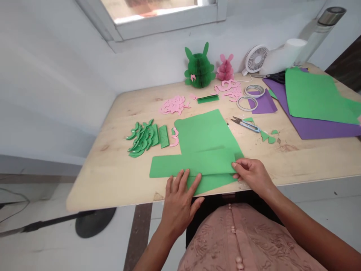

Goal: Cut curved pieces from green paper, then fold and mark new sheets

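A long folded strip of green paper point(166, 165) lies crosswise over a larger green paper sheet point(207, 130) near the table's front edge. My left hand point(180, 195) rests on the strip's lower edge with its fingers spread. At the strip's other end, my right hand point(251, 173) pinches the corner between thumb and fingers. Just left of the sheet are a pink curved cutout point(175, 137) and a green paper rectangle point(164, 136). A heap of green curved cutouts point(141, 139) lies farther left.
Blue-handled thread snips point(246, 124) lie right of the sheet near green scraps point(264, 136). Behind are tape rolls point(247, 104), pink cutouts point(174, 105), a green paper figure point(199, 71) and a white fan point(255, 59). Green sheets point(316, 98) cover purple paper point(313, 128) at right.
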The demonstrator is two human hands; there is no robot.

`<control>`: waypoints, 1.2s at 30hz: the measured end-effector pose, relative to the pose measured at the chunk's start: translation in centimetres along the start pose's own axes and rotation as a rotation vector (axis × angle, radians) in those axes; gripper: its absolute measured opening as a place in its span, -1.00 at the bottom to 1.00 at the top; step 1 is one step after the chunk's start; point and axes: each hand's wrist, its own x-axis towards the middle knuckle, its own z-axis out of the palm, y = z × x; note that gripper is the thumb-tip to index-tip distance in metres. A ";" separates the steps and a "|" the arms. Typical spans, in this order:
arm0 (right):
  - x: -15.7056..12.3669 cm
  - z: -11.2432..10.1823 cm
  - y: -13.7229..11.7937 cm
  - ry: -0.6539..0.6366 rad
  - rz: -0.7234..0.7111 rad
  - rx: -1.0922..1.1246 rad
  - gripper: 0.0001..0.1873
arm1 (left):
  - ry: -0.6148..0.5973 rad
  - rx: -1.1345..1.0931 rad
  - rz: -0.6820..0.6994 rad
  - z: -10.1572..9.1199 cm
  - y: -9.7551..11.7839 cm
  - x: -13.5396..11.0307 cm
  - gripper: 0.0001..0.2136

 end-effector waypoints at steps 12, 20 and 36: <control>-0.1 -0.1 -0.4 0.037 -0.027 -0.174 -0.68 | -0.041 -0.016 -0.039 0.0 0.3 -0.1 -0.49; -1.6 -0.4 -0.9 0.372 -0.370 -0.526 -0.75 | -0.026 0.002 -0.030 0.4 0.2 -0.2 -0.46; -3.6 9.2 -0.3 0.173 -0.980 -0.947 -0.64 | 0.032 -0.012 0.005 0.7 0.1 -0.3 -0.49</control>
